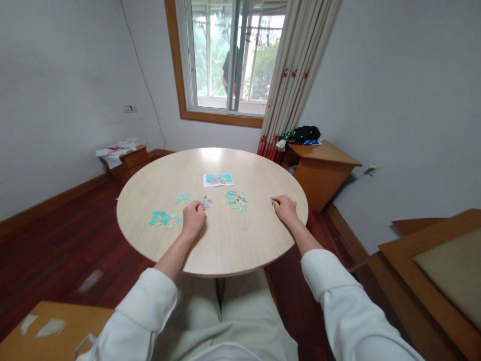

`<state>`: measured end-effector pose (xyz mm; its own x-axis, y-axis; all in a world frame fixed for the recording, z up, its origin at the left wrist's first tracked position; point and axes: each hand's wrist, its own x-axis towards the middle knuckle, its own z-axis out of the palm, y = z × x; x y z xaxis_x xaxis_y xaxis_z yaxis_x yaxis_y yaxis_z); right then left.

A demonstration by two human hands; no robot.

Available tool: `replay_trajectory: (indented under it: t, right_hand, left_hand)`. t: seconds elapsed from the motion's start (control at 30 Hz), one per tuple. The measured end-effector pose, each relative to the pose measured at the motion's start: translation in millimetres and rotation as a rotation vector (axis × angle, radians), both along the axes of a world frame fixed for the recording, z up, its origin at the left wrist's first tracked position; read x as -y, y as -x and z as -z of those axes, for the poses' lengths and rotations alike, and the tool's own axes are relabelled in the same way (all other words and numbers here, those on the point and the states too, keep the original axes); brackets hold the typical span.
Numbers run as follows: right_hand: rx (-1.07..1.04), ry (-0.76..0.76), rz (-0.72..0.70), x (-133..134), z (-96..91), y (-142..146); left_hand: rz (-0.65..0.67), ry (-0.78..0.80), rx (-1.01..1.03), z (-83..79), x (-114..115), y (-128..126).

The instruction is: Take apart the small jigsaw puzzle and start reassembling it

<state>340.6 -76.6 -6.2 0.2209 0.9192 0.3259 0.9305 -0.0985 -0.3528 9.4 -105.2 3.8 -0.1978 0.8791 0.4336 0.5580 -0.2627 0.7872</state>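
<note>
My left hand rests on the round table with its fingers curled closed; whatever they hold, if anything, is hidden. Just beyond its fingertips lies a small pile of pink and teal puzzle pieces. Over on the right side, my right hand pinches a small puzzle piece at the tabletop. Between the hands is a mixed pile of jigsaw pieces. Left of my left hand lie a larger group of teal pieces and a smaller teal group.
A picture card lies flat behind the pieces. Right of the table stands a wooden cabinet with dark cloth on top. Wooden furniture is at right, a small cabinet at left. A person shows beyond the window.
</note>
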Motion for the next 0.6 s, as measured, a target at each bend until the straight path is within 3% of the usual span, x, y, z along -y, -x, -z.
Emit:
replay_trajectory:
  t: [0.33,0.6]
  right_hand:
    - [-0.006,-0.036,0.082,-9,-1.6,2]
    - [0.005,0.154,0.152,-31,-24.0,19]
  left_hand:
    - [-0.009,0.010,0.022,-1.2,1,-1]
    - [-0.096,-0.014,0.136,-6.6,-2,5]
